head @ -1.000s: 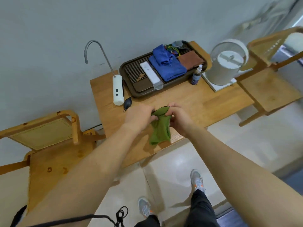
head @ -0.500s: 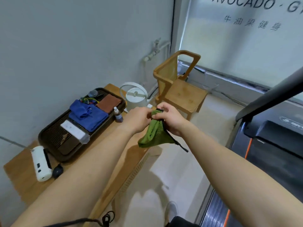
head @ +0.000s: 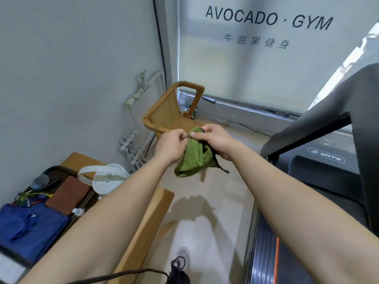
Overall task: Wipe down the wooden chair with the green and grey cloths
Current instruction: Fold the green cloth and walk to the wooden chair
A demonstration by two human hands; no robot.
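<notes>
Head view: at frame centre, the left hand (head: 174, 147) and right hand (head: 215, 140) both pinch the top edge of the green cloth (head: 194, 158), which hangs limp below them. It looks soft and light, best gathered by its edges. The wooden chair (head: 164, 113) stands behind the hands, above centre.

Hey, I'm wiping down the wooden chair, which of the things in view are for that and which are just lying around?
For the job: green cloth, gripped by the left hand and right hand; wooden chair behind it.

Just lying about: blue cloth and brown cloth on the tray; white kettle; treadmill.
</notes>
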